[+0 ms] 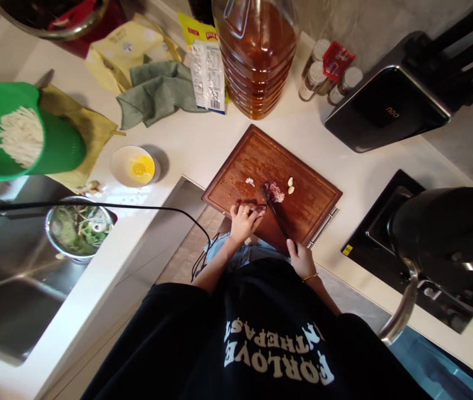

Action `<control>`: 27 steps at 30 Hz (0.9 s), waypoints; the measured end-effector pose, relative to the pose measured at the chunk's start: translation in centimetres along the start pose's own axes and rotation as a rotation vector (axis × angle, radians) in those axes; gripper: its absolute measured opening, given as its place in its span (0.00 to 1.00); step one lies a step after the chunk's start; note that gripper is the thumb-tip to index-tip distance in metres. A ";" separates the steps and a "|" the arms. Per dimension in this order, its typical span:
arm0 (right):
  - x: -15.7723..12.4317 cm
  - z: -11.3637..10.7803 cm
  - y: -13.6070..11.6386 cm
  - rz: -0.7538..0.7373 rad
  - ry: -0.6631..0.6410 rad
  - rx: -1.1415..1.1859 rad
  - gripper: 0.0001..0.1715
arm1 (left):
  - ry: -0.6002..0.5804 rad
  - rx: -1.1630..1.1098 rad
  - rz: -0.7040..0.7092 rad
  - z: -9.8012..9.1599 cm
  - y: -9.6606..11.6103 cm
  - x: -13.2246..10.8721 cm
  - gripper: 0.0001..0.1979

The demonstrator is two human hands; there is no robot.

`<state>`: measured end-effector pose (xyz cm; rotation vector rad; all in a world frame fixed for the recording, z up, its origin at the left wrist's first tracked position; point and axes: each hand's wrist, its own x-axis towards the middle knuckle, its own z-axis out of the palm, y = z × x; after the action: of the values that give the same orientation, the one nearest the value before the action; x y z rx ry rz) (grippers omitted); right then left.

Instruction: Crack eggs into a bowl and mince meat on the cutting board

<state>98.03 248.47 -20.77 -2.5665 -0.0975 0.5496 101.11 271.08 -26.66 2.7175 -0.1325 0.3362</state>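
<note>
A wooden cutting board (236, 166) lies at the counter's front edge. My left hand (242, 222) is closed on a piece of onion (260, 210), purplish red, at the board's near edge. My right hand (302, 260) grips the handle of a dark knife (276, 213). Its blade rests on the board, pointing up and left beside a pile of chopped onion (276, 192). Two pale garlic cloves (290, 186) lie right of the pile, and a few small white bits (250, 181) lie to its left.
A bowl of egg (115, 166), a green container (64, 144) of noodles and a sink (15, 311) holding a bowl of greens (80, 229) are left. Behind stands a large oil bottle (257, 61). A knife block (386, 105) and a black pot (444, 233) are right.
</note>
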 end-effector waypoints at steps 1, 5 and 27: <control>0.0 0.0 0.0 -0.003 -0.008 -0.007 0.30 | 0.001 0.010 0.017 0.0 -0.1 0.0 0.10; -0.2 -0.4 -0.1 -0.012 -0.037 -0.054 0.29 | -0.005 0.044 0.050 0.1 -0.3 -0.1 0.08; 0.5 -1.9 -0.1 -0.011 -0.016 -0.046 0.31 | -0.049 -0.162 0.064 0.0 -1.0 0.3 0.10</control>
<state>99.22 247.70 -19.40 -2.6055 -0.1310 0.5701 101.50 272.00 -27.00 2.5659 -0.2499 0.2651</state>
